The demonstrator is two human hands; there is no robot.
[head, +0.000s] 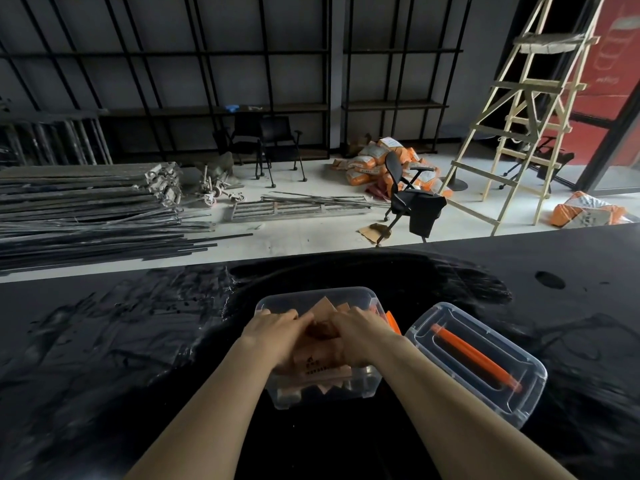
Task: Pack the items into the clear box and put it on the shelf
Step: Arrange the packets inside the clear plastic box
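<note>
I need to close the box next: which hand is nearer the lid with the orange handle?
Right. The right hand is in the clear box, beside the lid; the left hand is farther away.

Dark print marks the brown paper packet (320, 363) under my hands, but I cannot read it. The labels on the orange sacks (377, 161) are also too blurred.

Black glossy table (104, 341); on it 1 clear box (287, 396), and just right, touching, 1 orange-handled lid (476, 362).
</note>
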